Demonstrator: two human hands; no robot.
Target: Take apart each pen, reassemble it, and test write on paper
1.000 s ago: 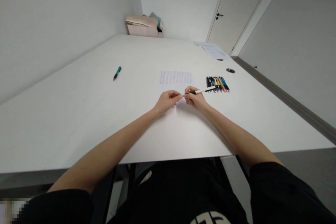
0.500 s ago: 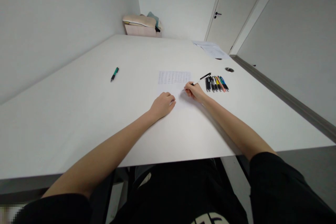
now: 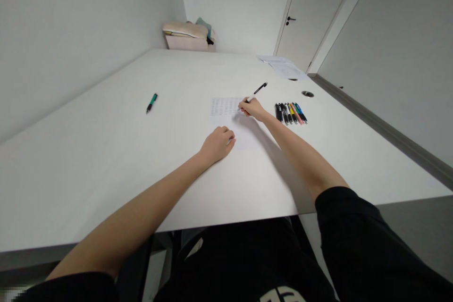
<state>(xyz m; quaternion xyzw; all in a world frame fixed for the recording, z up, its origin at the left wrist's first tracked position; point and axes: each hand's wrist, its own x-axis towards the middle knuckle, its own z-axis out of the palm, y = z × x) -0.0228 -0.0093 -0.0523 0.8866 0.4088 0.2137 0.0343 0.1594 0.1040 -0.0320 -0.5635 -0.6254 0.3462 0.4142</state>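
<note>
A white sheet of paper (image 3: pixel 247 138) lies on the table, with rows of small writing across its upper part. My right hand (image 3: pixel 253 109) grips a black-and-white pen (image 3: pixel 260 88) between thumb and fingers. The pen slants up to the right, its tip low over the lower edge of the writing; whether it touches the paper I cannot tell. On the sheet's left edge rests my left hand (image 3: pixel 216 144), fingers loosely bent, thumb apart, holding nothing.
Right of the sheet, several pens (image 3: pixel 291 113) lie side by side in a row. A single green-and-black pen (image 3: pixel 152 103) is off to the left. More papers (image 3: pixel 283 67) lie at the far right, near a round table fitting (image 3: pixel 307 94). A box with cushions (image 3: pixel 187 37) stands beyond the table.
My right hand has lifted with the pen and moved up and left over the written rows, covering their right part. The left hand stays on the paper.
</note>
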